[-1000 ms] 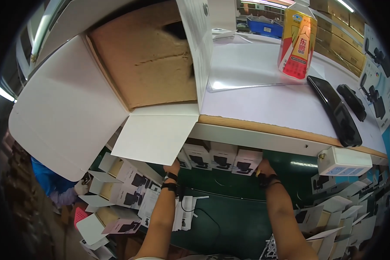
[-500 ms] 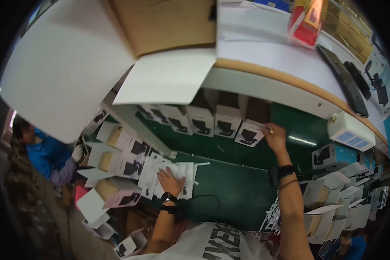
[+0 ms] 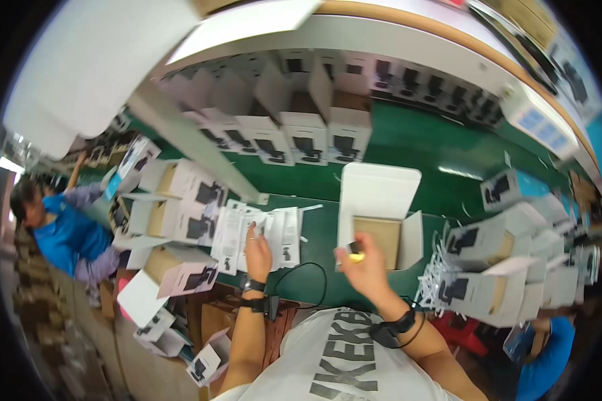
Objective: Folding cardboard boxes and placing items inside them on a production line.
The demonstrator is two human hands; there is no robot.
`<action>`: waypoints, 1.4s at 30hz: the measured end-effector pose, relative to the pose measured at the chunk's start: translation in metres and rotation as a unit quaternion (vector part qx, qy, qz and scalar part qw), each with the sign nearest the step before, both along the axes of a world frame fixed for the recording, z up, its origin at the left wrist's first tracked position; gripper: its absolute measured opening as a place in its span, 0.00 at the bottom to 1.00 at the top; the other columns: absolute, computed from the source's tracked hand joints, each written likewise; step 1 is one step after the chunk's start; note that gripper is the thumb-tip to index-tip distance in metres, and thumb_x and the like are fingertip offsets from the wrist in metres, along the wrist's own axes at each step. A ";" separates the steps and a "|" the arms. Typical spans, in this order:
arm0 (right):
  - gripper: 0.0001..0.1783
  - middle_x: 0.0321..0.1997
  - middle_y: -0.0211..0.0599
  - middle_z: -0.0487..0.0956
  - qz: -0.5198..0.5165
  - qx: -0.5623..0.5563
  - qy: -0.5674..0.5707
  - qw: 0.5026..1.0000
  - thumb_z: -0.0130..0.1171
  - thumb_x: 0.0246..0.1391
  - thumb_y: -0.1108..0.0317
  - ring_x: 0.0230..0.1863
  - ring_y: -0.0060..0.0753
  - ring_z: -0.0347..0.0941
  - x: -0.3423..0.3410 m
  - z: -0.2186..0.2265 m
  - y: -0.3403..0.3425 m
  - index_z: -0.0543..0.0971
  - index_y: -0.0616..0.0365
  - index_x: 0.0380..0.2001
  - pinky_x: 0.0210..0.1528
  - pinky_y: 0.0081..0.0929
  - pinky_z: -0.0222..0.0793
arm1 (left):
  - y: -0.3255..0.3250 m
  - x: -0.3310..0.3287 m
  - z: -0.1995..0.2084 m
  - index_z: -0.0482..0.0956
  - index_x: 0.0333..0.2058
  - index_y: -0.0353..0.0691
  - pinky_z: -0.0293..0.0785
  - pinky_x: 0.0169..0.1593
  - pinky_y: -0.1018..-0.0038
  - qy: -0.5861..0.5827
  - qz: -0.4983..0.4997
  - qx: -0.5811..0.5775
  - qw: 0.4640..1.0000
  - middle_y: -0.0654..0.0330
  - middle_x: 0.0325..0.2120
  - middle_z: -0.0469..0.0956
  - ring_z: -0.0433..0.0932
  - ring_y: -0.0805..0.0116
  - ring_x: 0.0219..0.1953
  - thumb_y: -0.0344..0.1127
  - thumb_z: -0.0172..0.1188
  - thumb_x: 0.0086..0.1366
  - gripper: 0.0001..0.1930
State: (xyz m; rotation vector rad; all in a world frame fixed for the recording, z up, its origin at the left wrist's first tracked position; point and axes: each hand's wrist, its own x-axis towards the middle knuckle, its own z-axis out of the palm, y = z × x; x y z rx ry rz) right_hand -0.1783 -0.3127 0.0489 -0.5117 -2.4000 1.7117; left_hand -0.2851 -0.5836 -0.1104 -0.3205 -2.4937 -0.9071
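Observation:
My left hand (image 3: 257, 257) is raised over a spread of printed white leaflets (image 3: 231, 234), its fingers closed on what looks like the edge of one leaflet; the hold is partly hidden. My right hand (image 3: 368, 271) is closed on a small black and yellow object (image 3: 356, 254), whose kind I cannot make out. That hand is at the near left side of an open white box (image 3: 381, 187), its lid standing up and a side flap folded out. Brown cardboard shows inside the box. Whether the fingers also grip the box wall cannot be told.
White boxes (image 3: 304, 144) stand in rows under the shelf (image 3: 394, 37). More open boxes (image 3: 187, 220) are at the left, and others (image 3: 475, 287) at the right beside white strips (image 3: 435, 281). A black cable (image 3: 324, 277) lies on the green table. A co-worker in blue (image 3: 70, 230) is at far left.
My right hand has brought a box from the row down onto the table, where it is open. My left hand has lifted from lying flat on the leaflets. The view has shifted.

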 end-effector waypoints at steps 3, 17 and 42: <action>0.18 0.36 0.32 0.83 0.037 0.085 0.097 0.991 0.66 0.64 0.68 0.36 0.21 0.80 0.033 -0.011 0.010 0.76 0.62 0.53 0.39 0.24 0.76 | 0.016 0.005 0.066 0.66 0.67 0.35 0.69 0.65 0.50 -0.210 -0.083 0.412 0.883 0.39 0.60 0.72 0.74 0.41 0.60 0.32 0.53 0.75 0.24; 0.11 0.33 0.30 0.83 0.021 -0.293 -0.078 0.953 0.56 0.72 0.67 0.33 0.15 0.76 0.146 -0.003 0.072 0.81 0.63 0.49 0.35 0.17 0.70 | 0.146 0.079 0.225 0.69 0.59 0.44 0.59 0.71 0.46 -0.173 -0.310 0.349 0.867 0.29 0.72 0.56 0.60 0.28 0.71 0.22 0.56 0.59 0.27; 0.10 0.26 0.32 0.84 -0.078 -0.078 -0.043 0.993 0.58 0.69 0.70 0.30 0.19 0.81 0.164 -0.028 0.091 0.84 0.64 0.45 0.33 0.19 0.73 | 0.136 0.087 0.247 0.68 0.64 0.35 0.62 0.68 0.45 -0.078 -0.336 -0.179 0.921 0.29 0.66 0.59 0.64 0.28 0.65 0.32 0.66 0.60 0.33</action>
